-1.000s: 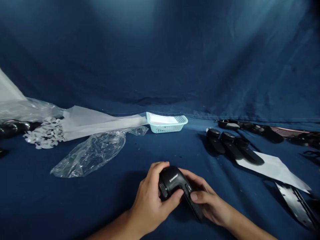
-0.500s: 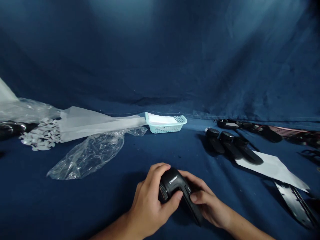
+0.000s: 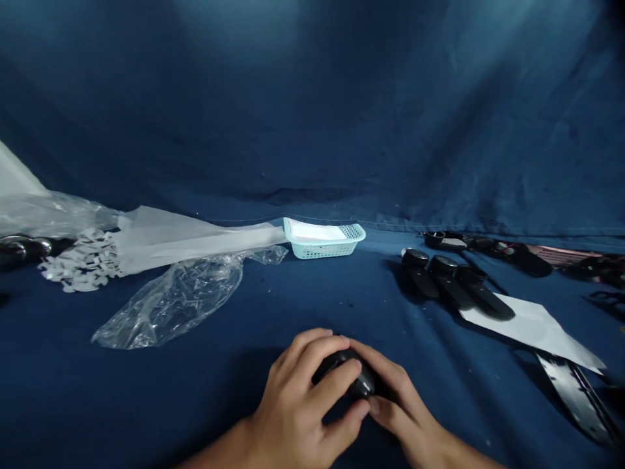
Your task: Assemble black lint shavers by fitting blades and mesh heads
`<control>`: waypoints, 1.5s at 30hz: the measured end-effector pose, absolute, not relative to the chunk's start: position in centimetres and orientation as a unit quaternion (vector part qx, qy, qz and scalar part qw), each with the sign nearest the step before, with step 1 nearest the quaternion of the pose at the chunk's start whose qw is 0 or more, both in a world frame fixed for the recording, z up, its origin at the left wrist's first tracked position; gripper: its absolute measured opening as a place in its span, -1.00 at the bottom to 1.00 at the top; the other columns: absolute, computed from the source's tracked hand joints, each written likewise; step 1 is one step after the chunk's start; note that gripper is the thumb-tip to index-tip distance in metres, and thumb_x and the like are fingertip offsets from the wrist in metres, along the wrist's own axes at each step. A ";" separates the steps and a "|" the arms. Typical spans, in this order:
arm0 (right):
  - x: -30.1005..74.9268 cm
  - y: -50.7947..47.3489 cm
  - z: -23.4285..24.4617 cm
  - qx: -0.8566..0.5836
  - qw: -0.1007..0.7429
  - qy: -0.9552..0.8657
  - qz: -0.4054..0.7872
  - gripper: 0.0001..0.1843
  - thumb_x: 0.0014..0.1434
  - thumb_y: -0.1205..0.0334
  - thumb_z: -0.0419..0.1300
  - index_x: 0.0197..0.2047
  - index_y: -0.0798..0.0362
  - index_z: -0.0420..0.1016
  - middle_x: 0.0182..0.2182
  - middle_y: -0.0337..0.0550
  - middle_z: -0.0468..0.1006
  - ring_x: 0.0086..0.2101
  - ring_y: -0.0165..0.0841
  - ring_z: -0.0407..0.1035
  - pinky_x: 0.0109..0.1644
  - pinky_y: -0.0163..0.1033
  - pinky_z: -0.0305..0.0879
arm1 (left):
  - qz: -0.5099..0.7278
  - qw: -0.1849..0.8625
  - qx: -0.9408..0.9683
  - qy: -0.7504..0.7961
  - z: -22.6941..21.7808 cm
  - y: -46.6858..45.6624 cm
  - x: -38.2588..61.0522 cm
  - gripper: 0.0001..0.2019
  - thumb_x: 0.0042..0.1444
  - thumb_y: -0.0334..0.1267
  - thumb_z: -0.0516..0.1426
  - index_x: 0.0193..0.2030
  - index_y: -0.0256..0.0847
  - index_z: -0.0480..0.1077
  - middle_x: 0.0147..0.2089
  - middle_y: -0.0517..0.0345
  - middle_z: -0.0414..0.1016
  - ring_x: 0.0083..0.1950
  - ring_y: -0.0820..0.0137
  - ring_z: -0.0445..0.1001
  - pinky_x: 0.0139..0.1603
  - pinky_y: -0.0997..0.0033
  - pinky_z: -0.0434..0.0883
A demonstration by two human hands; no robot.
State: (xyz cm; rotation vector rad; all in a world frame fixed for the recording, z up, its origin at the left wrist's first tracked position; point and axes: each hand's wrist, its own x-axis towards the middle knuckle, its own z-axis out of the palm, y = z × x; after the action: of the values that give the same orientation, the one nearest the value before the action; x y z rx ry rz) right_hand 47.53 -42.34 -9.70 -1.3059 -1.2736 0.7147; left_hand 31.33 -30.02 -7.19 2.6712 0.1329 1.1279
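The black device [image 3: 352, 376] sits low at centre, on or just above the blue cloth [image 3: 312, 306] (contact with the cloth is hidden by the hands). Only a small dark patch of it shows between the fingers; its shape cannot be made out here.

Left hand [image 3: 297, 404]: fingers curled over the top and near side of the device, thumb pressed in against its lower edge. Closed grip on the device.

Right hand [image 3: 398, 404]: comes in from the right, fingers laid over the far side of the device, fingertips meeting those of the left hand. Also wrapped closed around it.

Nearby, to the left: a crumpled clear plastic bag [image 3: 170, 303] lying flat on the cloth. Behind it, a long sheet of white paper [image 3: 190, 238], with a heap of small white cut-out pieces [image 3: 81, 260] at its left end.

Centre back: a small pale-green basket [image 3: 342, 249] with something white inside.

To the right: three black devices [image 3: 452, 283] side by side, just beside a white sheet [image 3: 532, 326] and partly on it. Further back, more dark parts [image 3: 488, 247] in a row, too small to tell apart.

The blue cloth also rises as a backdrop.
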 end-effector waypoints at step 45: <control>48.3 -41.9 -9.6 -0.487 0.513 -0.510 0.489 -0.22 0.16 0.25 0.26 0.37 -0.15 0.03 0.33 -0.13 0.12 0.29 -0.12 0.01 0.36 0.10 -0.13 | 0.393 0.220 0.888 0.089 -7.5 -30.0 31.8 -0.84 0.15 -0.36 0.21 -0.14 -0.16 0.37 0.06 0.03 0.38 0.08 0.22 0.35 0.02 0.15 0.41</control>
State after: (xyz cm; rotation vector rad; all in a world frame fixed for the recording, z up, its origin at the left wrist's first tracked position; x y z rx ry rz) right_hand 48.29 -41.94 -9.57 -1.1721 -1.2273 1.1757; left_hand 31.78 -29.96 -7.50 2.4568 0.2463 1.0856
